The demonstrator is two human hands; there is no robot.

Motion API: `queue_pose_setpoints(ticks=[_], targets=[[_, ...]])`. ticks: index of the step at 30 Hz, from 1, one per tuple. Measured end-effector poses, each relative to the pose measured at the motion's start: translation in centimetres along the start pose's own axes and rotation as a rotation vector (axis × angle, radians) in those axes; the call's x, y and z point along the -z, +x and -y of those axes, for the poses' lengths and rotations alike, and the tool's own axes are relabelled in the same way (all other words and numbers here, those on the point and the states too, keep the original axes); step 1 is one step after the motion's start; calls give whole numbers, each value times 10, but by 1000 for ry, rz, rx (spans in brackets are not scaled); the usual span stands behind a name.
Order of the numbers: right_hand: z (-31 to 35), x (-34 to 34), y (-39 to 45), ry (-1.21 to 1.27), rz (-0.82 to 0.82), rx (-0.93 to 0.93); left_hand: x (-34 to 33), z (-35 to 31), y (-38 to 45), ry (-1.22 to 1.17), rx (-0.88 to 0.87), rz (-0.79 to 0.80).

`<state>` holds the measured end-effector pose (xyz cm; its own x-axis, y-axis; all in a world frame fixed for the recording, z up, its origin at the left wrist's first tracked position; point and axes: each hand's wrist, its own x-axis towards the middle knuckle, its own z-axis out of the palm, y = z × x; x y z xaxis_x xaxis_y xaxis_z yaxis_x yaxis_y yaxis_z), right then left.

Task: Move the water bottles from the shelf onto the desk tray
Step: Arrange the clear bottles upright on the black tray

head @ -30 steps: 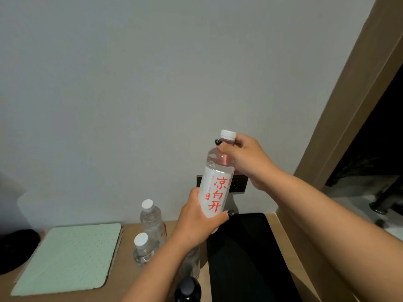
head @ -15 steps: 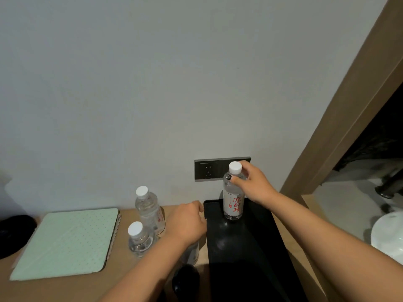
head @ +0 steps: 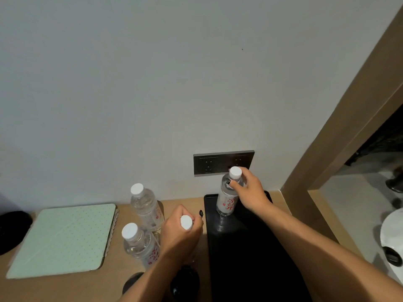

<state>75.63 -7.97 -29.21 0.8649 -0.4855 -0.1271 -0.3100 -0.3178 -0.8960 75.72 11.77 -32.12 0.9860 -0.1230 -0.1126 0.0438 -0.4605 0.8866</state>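
A clear water bottle with red lettering (head: pixel 226 201) stands upright at the far end of the black tray (head: pixel 246 253). My right hand (head: pixel 250 192) grips its neck just under the white cap. My left hand (head: pixel 181 234) is curled round the neck of a second bottle; its white cap (head: pixel 186 222) pokes up between my fingers and its body is hidden. Two more clear bottles stand on the desk left of the tray, one near the wall (head: pixel 146 205) and one nearer me (head: pixel 139 243).
A pale green dotted pad (head: pixel 63 238) lies on the wooden desk at the left, with a dark round object (head: pixel 11 229) at the far left edge. Dark bottle tops (head: pixel 185 282) sit near my left forearm. A grey socket plate (head: pixel 223 162) is on the wall. A wooden frame (head: pixel 340 138) rises at right.
My right hand has lowered the lettered bottle onto the tray's far end. My left hand left that bottle, dropped to the desk, and closed round another bottle's neck.
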Motion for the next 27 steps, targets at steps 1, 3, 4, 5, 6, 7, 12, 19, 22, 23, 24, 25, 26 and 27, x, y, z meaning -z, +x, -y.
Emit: queue_pose_setpoints(ticks=[1,3,4,5,6,7,12,19,22,23,24,25,26,27], targets=[[-1,0,0,12,-5,1,-1,1,2,-16,7,2],[-2,1,0,25,2,-5,-3,4,5,-48,7,5],[-2,0,-1,23,13,-15,-2,5,5,-64,-3,6],[-2,-1,-1,17,23,-27,-1,6,4,-86,-18,9],[-2,-2,-1,13,26,-32,0,6,4,-107,-36,15],[-2,-3,0,8,24,-33,1,7,4,-119,-49,24],[-1,-3,1,-84,53,-31,9,6,9,-135,-98,1],[7,5,-14,16,-93,54,42,-73,8,-488,-208,15],[32,9,-53,313,-319,256,57,-103,14,-814,-115,99],[38,9,-69,379,-306,265,60,-111,14,-932,-69,138],[41,9,-85,413,-250,256,64,-118,14,-1032,-31,172],[44,8,-98,428,-153,232,67,-124,13,-1105,-10,206],[44,9,-108,430,-27,189,69,-128,13,-1144,-20,256],[44,11,-114,449,112,120,71,-131,12,-1149,-54,326]])
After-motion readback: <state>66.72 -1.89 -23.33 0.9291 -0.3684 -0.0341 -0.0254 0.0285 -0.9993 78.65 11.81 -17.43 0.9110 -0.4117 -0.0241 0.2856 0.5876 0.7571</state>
